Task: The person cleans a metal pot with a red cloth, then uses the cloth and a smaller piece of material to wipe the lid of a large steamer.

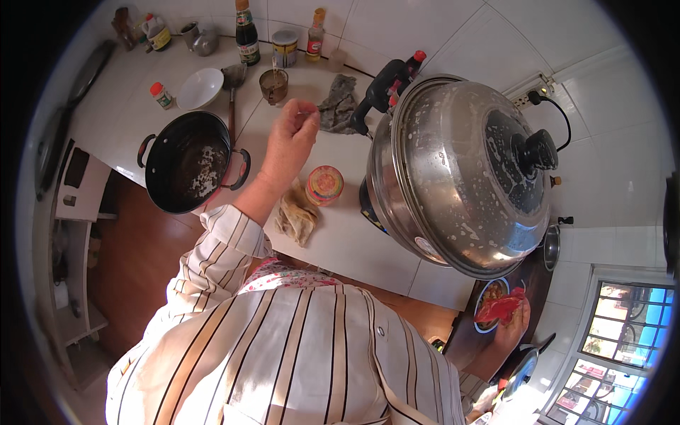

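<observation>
My left hand (295, 133) is raised over the counter with its fingers curled in towards the thumb, and I see nothing in them. Just beyond it lies a crumpled grey cloth (339, 105). Below it are a round jar with a red patterned lid (325, 184) and a crumpled yellowish cloth (297, 215). Far to the right, my right hand (514, 325) grips a red plastic packet (499, 307). The packet is above a bowl of food pieces (492, 292) and partly hides it.
A large lidded steel steamer pot (446, 175) takes up the right of the counter. A black two-handled pan (183, 162) sits at the left. Behind are a spatula (232, 101), a white bowl (201, 88), a cup (273, 87) and a dark sauce bottle (247, 37).
</observation>
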A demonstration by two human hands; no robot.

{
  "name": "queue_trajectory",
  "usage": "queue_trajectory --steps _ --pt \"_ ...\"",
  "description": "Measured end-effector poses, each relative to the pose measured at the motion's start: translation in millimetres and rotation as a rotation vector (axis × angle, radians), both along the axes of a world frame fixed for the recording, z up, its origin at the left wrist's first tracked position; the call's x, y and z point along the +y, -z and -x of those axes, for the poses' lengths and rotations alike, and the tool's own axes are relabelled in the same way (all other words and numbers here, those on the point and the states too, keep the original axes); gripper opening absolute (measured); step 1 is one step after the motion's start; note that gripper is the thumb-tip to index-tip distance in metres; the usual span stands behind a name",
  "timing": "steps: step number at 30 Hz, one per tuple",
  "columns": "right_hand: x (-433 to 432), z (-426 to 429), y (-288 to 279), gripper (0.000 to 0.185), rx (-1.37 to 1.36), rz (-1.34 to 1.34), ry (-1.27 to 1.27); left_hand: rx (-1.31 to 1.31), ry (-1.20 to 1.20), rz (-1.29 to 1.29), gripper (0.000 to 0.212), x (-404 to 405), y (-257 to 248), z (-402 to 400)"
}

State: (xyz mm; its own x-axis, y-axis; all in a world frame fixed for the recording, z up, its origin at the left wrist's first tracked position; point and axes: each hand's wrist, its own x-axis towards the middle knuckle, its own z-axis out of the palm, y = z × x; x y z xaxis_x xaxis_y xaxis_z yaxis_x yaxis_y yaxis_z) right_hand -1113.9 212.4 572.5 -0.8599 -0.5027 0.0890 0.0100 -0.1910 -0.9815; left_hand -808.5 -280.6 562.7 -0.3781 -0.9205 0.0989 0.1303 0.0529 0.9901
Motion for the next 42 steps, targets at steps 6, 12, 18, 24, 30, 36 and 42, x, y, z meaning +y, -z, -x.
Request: queue_trajectory --steps 6,12,18,24,30,36,42 --pt "-43 -41 96 0.013 -0.048 -0.333 0.164 -0.357 0.047 0.097 0.016 -8 70 -49" --pt "-85 -51 135 0.016 -0.027 -0.493 0.193 -1.012 0.321 0.445 0.047 63 111 -79" --pt "-97 -54 142 0.025 0.137 -0.461 0.03 -1.164 0.394 0.638 0.048 70 160 -80" --pt "-123 -107 81 0.024 0.121 -0.651 -0.129 -0.675 0.515 0.147 0.02 49 166 -91" --pt "-209 -192 -24 0.048 -0.383 0.026 -0.82 -0.073 0.792 -0.349 0.015 74 -9 -66" --pt "-247 -191 -69 0.044 0.218 -0.103 -0.381 -0.041 0.713 0.58 0.029 96 -79 2" --pt "-204 -130 -122 0.025 0.429 0.133 0.329 -0.1 0.358 0.894 0.039 67 -35 17"
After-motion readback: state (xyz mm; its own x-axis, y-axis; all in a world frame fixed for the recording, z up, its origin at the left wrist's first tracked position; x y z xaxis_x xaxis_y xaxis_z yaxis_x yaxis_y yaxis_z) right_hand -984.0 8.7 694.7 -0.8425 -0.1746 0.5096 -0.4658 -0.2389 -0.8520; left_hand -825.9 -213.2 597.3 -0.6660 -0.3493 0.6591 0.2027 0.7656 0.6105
